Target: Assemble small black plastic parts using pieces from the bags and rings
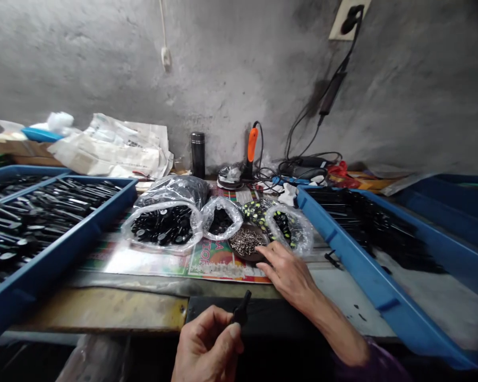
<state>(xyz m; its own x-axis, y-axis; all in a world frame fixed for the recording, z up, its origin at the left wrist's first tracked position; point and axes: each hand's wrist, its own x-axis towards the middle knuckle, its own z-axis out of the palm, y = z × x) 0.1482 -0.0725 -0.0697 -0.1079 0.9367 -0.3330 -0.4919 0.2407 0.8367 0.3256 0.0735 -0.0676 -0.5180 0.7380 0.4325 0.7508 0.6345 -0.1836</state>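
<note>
My left hand is low at the front edge, its fingers pinched round a small black plastic part that sticks up from them. My right hand reaches forward over the bench. Its fingertips rest at the rim of a small round dish of tiny metal screws. The fingers are bent together, and whatever they hold is hidden. Clear plastic bags of black parts lie just behind the dish.
A blue tray of long black parts stands at the left, and another blue tray at the right. Against the back wall are a black flask, an orange-handled tool, tangled cables and crumpled papers.
</note>
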